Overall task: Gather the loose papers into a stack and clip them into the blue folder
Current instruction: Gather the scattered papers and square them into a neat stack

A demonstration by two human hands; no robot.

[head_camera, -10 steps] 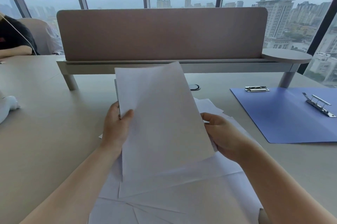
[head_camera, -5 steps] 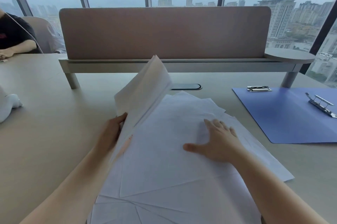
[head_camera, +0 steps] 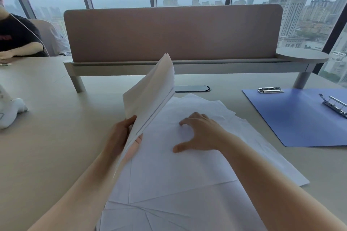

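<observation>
Several loose white papers (head_camera: 184,178) lie fanned out on the table in front of me. My left hand (head_camera: 120,136) grips a thin stack of sheets (head_camera: 150,95) by its left edge and holds it tilted up on its side. My right hand (head_camera: 199,133) rests on the top loose sheet, fingers spread and slightly arched, holding nothing. The blue folder (head_camera: 300,118) lies open and flat at the right, apart from the papers. Its metal clip (head_camera: 335,103) is raised near the right edge of the view.
A second metal clamp (head_camera: 270,90) sits at the folder's far left corner. A pink-brown desk divider (head_camera: 172,33) stands across the back, with a cable slot (head_camera: 191,88) below it. A white object (head_camera: 11,112) lies at far left. Another person (head_camera: 16,37) sits at back left.
The held stack swung from flat facing me to edge-up in my left hand alone. My right hand let go of it and came down onto the loose sheets, then curled its fingers.
</observation>
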